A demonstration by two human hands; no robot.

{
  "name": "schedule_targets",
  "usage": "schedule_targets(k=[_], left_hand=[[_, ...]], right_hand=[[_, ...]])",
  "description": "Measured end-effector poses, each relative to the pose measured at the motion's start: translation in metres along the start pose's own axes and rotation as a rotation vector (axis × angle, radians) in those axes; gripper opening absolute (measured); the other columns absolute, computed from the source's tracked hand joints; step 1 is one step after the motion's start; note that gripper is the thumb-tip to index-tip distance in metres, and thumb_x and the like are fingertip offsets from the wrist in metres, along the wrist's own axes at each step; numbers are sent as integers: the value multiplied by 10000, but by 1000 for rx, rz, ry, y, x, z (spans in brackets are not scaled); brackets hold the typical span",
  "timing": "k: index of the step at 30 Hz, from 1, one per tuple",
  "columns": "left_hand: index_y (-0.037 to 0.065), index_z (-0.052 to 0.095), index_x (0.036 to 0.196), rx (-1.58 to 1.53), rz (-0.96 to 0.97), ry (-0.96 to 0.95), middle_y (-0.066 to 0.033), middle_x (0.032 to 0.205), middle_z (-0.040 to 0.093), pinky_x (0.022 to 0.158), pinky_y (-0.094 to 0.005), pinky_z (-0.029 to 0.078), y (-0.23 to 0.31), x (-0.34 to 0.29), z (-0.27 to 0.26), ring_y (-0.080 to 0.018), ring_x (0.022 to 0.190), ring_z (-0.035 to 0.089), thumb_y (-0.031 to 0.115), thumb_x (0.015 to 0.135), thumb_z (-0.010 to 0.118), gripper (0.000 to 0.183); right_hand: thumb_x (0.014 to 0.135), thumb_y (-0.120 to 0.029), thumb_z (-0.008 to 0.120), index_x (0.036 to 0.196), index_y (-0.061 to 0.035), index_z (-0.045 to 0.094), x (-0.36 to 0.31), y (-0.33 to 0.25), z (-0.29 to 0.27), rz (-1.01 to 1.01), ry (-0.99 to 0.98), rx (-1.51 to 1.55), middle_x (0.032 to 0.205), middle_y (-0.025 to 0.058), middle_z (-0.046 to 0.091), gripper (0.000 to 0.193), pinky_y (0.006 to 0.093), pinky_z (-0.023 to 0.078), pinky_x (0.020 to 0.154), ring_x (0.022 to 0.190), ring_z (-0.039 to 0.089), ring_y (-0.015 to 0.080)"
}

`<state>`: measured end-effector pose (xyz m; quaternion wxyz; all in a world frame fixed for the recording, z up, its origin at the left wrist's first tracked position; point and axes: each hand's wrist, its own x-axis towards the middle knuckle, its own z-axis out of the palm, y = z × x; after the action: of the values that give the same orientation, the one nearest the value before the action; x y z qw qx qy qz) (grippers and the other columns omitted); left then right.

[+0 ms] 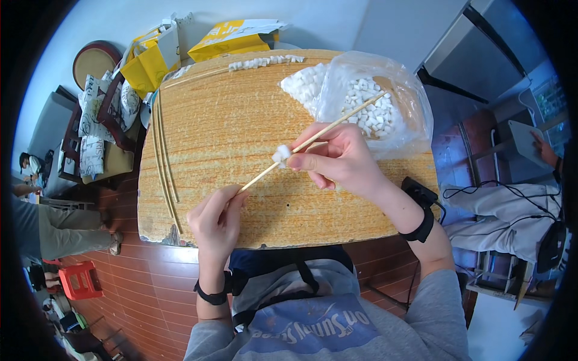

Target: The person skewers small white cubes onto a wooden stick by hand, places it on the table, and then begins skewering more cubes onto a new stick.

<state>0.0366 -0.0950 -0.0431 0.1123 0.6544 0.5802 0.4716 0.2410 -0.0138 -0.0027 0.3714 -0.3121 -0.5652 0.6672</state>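
A thin wooden stick [262, 177] slants across the table's middle, rising to the right. My left hand [215, 219] is closed around its lower end. Higher up, my right hand [340, 157] pinches it between thumb and fingers. Small white foam-like pieces [280, 154] sit on the stick beside my right fingertips; how many are threaded is partly hidden. Past my right hand lies an open clear plastic bag [415, 123] with many loose white pieces [368, 108] in it. A heap of similar white pieces [304, 86] rests by the bag's left side.
At the table's far edge lies a stick bearing a row of white pieces [265, 62]. Several bare sticks [161, 162] lie along the left side of the wooden table [211, 129]. Yellow-and-white bags [232, 40] stand behind. People are nearby left and right; a red stool [80, 280] is on the floor.
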Motion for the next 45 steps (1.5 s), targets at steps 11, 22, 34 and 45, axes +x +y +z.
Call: schedule_targets(k=[11,22,34,45], left_hand=[[8,627,786,87,56,-21,-56,506,470,411,-248,320,1,-1,-1,-107,416,441,33,824,598,54],[-3,569,838,-36,-14,-60,-28,531,494,455,-219,325,1,1,3,-77,465,437,117,954,392,243],[0,546,817,-71,-1,-15,-51,545,516,455,-229,375,-2,-2,-4,-110,463,509,55,924,426,170],[-12,557,798,-78,-13,12,-14,524,459,447,-200,301,1,0,-2,-58,467,430,101,943,423,227]], right_hand=[[777,-37,678,900,17,623,-4,-9,2,82,74,-136,673,45,614,145,156,315,357,437,477,31],[813,-99,572,1021,-9,600,-5,-37,-61,-114,708,-1530,1011,66,634,228,354,484,725,814,611,223],[771,-9,548,985,-37,554,5,-2,-91,32,534,-1515,1006,112,595,216,400,453,813,979,552,297],[764,-21,574,862,-45,603,8,-12,-78,-158,455,-1312,947,89,601,105,385,460,768,890,571,304]])
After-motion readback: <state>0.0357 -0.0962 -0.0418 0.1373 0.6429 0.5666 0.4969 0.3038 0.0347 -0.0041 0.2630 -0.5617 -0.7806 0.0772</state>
